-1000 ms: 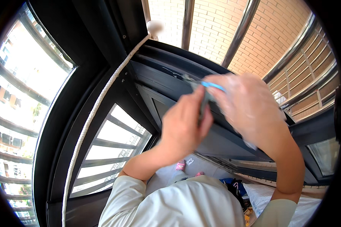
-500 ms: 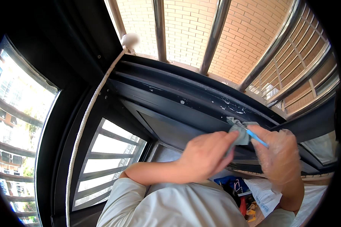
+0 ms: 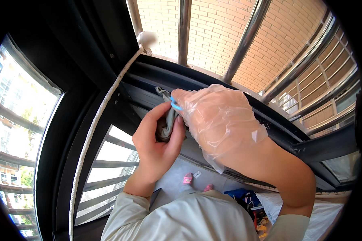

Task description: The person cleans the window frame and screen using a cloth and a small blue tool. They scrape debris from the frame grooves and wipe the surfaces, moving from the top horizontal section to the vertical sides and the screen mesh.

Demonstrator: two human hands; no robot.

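Against the dark window frame [image 3: 213, 86], a grey cloth [image 3: 166, 120] was pinched in the left hand [image 3: 157, 142], fingers curled round it. Right beside it, the right hand [image 3: 221, 124], inside a clear plastic glove [image 3: 229, 132], gripped a thin blue tool [image 3: 174, 104], mostly hidden. Left of the frame hung a white rope [image 3: 96, 132]; behind it, steel bars [image 3: 245, 40].

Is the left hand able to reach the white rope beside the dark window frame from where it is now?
Probably yes. The left hand grips a grey cloth, and the white rope hangs free on its left with nothing between them. It would likely have to let go of the cloth first.
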